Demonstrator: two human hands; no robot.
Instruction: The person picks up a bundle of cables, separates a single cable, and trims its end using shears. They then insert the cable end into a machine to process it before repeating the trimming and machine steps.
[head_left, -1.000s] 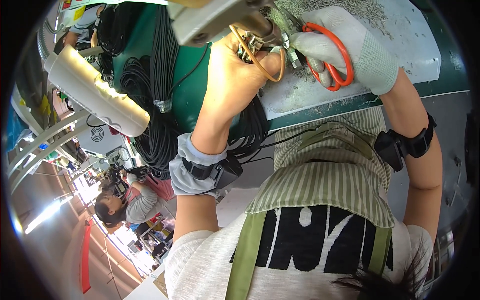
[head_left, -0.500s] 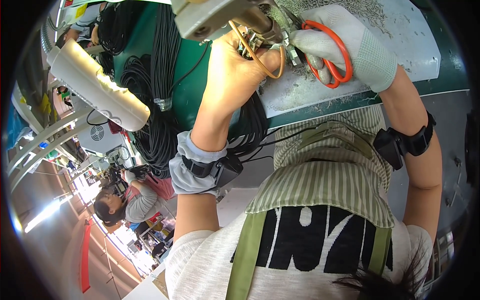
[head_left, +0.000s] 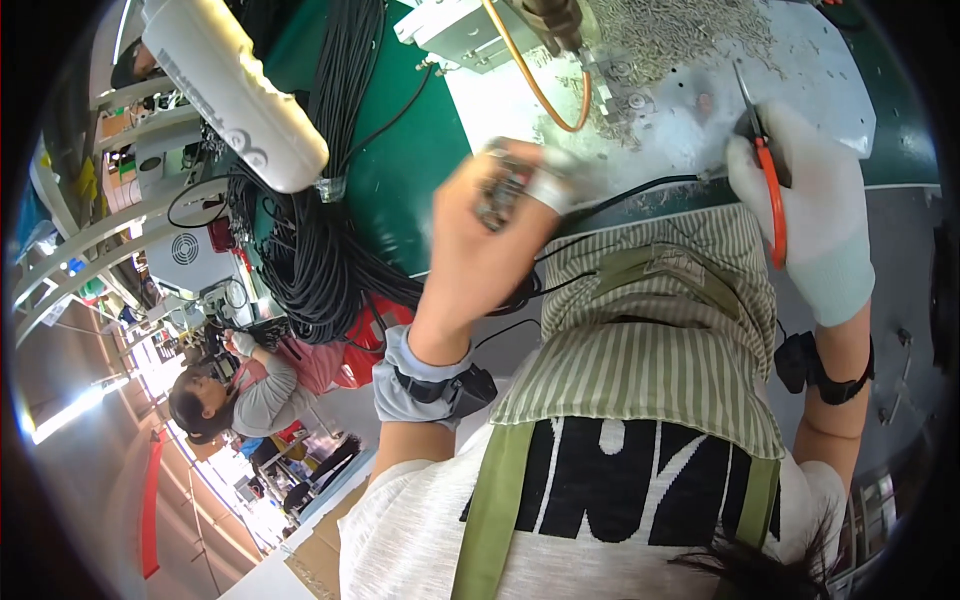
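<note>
Orange-handled scissors (head_left: 768, 190) sit in the person's right hand (head_left: 810, 215), which wears a pale glove; the fingers are curled shut around the handles and the blades point up toward the far side of the bench (head_left: 420, 190). Held that way, the tips lie close to the end of a thin black cable (head_left: 640, 190), probably so the cut can be made right at the white work plate (head_left: 800, 90) rather than in the air.

The left hand (head_left: 490, 225) is bare and raised over the near edge of the bench, its fingers pinched together on a small dark part (head_left: 497, 195) with a strip of white tape on one finger; the motion blur makes it impossible to tell just what the part is. The black cable appears to run from this hand across to the scissors, so the left hand seems to keep it taut and steady for the right.

Loose small metal pieces (head_left: 690, 35) are heaped at the far edge of the white plate, within reach of both hands. A machine head (head_left: 470, 30) with an orange wire loop (head_left: 540, 85) hangs over the plate's left corner. Bundles of black cable (head_left: 320, 230) drape off the bench's left edge, beside a white cylinder (head_left: 235, 90). Another person (head_left: 235, 395) works well apart, lower left.
</note>
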